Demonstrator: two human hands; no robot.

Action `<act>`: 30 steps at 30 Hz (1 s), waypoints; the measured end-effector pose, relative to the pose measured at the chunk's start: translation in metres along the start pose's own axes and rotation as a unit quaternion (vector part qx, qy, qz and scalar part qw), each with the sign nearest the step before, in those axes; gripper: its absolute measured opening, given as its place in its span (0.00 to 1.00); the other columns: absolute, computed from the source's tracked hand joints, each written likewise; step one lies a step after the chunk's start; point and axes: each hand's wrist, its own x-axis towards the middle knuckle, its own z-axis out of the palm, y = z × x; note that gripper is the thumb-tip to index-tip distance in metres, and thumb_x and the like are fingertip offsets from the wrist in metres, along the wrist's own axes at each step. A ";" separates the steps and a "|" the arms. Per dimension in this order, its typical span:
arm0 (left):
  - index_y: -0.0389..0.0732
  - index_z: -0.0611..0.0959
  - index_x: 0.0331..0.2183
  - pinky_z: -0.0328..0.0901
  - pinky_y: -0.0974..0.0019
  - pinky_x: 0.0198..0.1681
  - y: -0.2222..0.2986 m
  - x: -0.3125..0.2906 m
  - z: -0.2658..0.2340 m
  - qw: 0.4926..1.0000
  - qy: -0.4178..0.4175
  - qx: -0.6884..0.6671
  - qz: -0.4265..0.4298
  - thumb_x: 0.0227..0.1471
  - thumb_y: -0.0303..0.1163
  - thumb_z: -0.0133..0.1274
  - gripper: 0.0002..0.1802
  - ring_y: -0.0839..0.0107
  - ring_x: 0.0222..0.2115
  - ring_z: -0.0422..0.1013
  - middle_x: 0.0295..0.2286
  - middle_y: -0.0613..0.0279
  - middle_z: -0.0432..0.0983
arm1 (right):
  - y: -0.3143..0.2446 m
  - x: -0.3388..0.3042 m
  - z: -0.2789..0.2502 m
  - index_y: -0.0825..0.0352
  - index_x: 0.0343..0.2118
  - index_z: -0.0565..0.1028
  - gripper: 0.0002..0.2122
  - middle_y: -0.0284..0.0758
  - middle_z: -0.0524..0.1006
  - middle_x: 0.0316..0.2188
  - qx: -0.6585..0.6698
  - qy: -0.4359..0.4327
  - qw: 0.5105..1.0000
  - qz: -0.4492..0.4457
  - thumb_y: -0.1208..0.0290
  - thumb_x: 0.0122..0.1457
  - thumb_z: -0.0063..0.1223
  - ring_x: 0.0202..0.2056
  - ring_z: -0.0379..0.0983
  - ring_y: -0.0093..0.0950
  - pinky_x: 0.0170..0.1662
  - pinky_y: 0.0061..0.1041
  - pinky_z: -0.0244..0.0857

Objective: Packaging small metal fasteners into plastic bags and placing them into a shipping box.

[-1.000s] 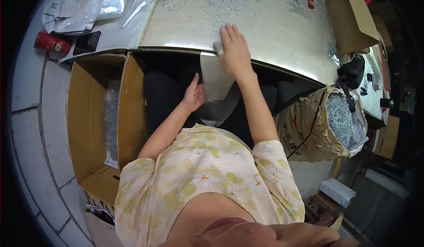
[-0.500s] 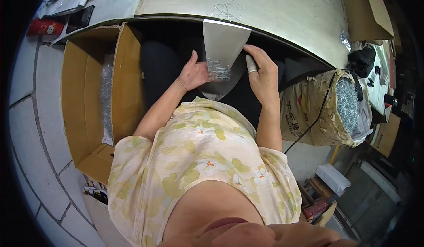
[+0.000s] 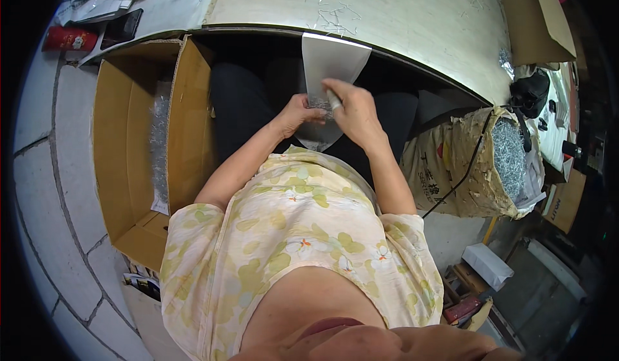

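Both hands grip 1 clear plastic bag [image 3: 332, 64] below the table [image 3: 400, 19] edge: left hand [image 3: 298, 112] pinching its lower side, right hand [image 3: 353, 108] closed over its middle.

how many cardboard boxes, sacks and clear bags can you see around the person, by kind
Open cardboard boxes: 2, one on the floor to the person's left, one on the table's far right
Torn paper sack of metal pieces: 1
Clear plastic bag held by the left hand and right hand: 1
Total: 4
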 end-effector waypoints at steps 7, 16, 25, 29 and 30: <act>0.36 0.78 0.45 0.65 0.70 0.49 0.005 0.003 0.002 0.999 -0.042 -0.006 0.008 0.40 0.20 0.63 0.26 0.74 0.41 0.73 0.40 0.63 0.78 | -0.022 0.113 -0.026 0.64 0.47 0.74 0.15 0.39 0.73 0.50 -0.167 0.204 0.948 -0.179 0.73 0.55 0.51 0.52 0.67 0.42 0.52 0.35 0.63; 0.33 0.77 0.46 0.64 0.67 0.54 -0.001 -0.005 -0.013 0.998 -0.045 -0.047 -0.008 0.39 0.15 0.59 0.27 0.70 0.45 0.72 0.41 0.59 0.78 | -0.039 0.108 -0.030 0.64 0.44 0.76 0.15 0.35 0.77 0.44 -0.222 0.080 0.967 -0.094 0.76 0.51 0.52 0.50 0.69 0.40 0.52 0.37 0.62; 0.33 0.80 0.42 0.63 0.70 0.51 -0.002 -0.003 0.001 1.000 -0.007 -0.018 0.002 0.37 0.15 0.58 0.24 0.73 0.41 0.72 0.39 0.62 0.78 | -0.023 0.159 -0.011 0.60 0.48 0.74 0.16 0.35 0.71 0.53 -0.330 0.134 0.909 -0.216 0.67 0.57 0.49 0.55 0.65 0.37 0.54 0.33 0.62; 0.35 0.79 0.45 0.64 0.68 0.51 -0.007 -0.005 -0.017 0.999 -0.049 -0.003 0.017 0.37 0.13 0.59 0.28 0.72 0.43 0.72 0.42 0.62 0.77 | -0.033 0.109 -0.046 0.62 0.50 0.73 0.16 0.37 0.71 0.53 -0.182 0.004 0.978 -0.104 0.68 0.57 0.51 0.54 0.66 0.38 0.53 0.32 0.64; 0.34 0.78 0.45 0.64 0.67 0.51 -0.002 -0.004 -0.015 0.998 -0.051 0.010 0.026 0.37 0.12 0.57 0.28 0.71 0.43 0.73 0.42 0.60 0.77 | -0.026 0.100 -0.052 0.61 0.50 0.74 0.16 0.37 0.71 0.53 -0.112 0.062 0.987 -0.093 0.67 0.58 0.51 0.55 0.65 0.39 0.55 0.31 0.62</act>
